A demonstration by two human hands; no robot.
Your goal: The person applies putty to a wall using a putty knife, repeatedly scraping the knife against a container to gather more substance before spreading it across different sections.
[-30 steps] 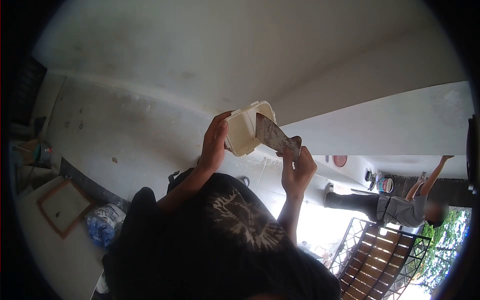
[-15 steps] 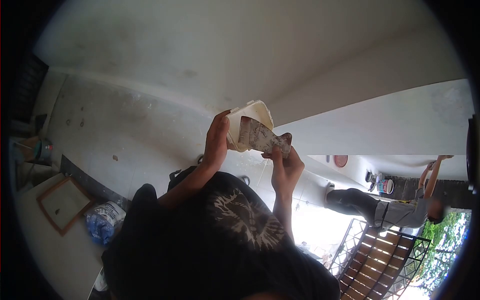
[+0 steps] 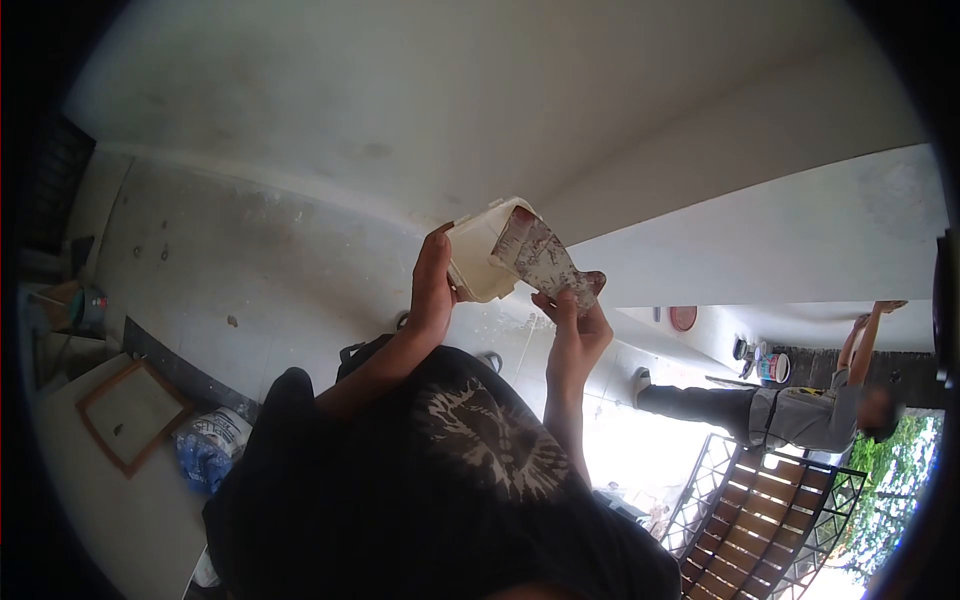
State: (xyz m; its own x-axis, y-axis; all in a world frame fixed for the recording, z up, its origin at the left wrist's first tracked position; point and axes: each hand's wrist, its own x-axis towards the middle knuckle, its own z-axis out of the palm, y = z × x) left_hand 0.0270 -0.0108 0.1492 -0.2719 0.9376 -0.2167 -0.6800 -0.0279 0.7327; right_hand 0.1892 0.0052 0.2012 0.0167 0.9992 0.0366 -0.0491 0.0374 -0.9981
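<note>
My left hand (image 3: 431, 285) is wrapped round the side of a small off-white plastic container (image 3: 472, 245), which is tilted with its open side toward me. In my right hand (image 3: 577, 330) is a putty knife (image 3: 538, 248), its wide blade spotted with rust and pale residue. Thumb and fingers pinch it near its narrower end. The blade overlaps the container's right side in this view, its broad edge at the rim.
A pale wall (image 3: 400, 100) rises ahead, above a tiled floor (image 3: 290, 250). At the right, another person (image 3: 800, 415) reaches up to the wall beside a slatted bench (image 3: 745, 515). Paint buckets (image 3: 773, 367) stand near them. A wooden frame (image 3: 130, 418) and a plastic bag (image 3: 210, 445) lie at left.
The putty knife has moved right, out from over the container's inside to its right rim, and turned more steeply. My left hand holds the container in nearly the same place.
</note>
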